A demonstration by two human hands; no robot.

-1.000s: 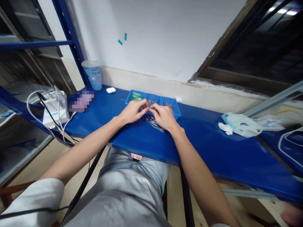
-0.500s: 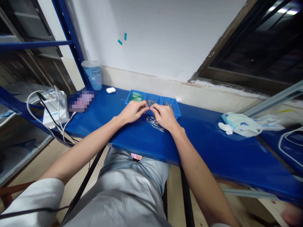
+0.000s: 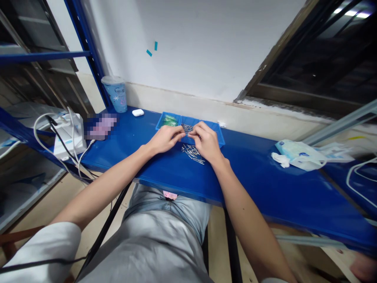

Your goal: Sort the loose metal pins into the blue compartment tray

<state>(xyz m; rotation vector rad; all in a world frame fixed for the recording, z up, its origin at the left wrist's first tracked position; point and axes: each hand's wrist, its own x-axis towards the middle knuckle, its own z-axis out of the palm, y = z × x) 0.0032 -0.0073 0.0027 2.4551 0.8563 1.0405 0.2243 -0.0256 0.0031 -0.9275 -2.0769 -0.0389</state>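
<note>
My left hand (image 3: 166, 138) is pinched closed, thumb against forefinger, just in front of the blue compartment bins (image 3: 221, 137). Facing it, my right hand (image 3: 207, 144) is closed in a similar pinch. Between the two sets of fingertips is a thin silvery metal piece (image 3: 187, 134), too small to name exactly. Below the fingers, a loose pile of slim silvery metal pieces (image 3: 193, 154) lies on the blue table. Small green bags (image 3: 170, 120) fill the left bin, and more slim metal pieces (image 3: 187, 127) show in the middle one. My right hand hides most of the right bin.
A blue patterned cup (image 3: 118, 96) and a white earphone case (image 3: 138, 113) stand at the back left. Farther left are a power strip (image 3: 69, 137) with cables and a blurred-out pink item (image 3: 103, 126). A tissue pack (image 3: 300, 154) lies at right on the blue table (image 3: 250, 177).
My right hand has tilted up and its fingers have shifted slightly to the right, widening the gap between the fingertips. My left hand has stayed in place.
</note>
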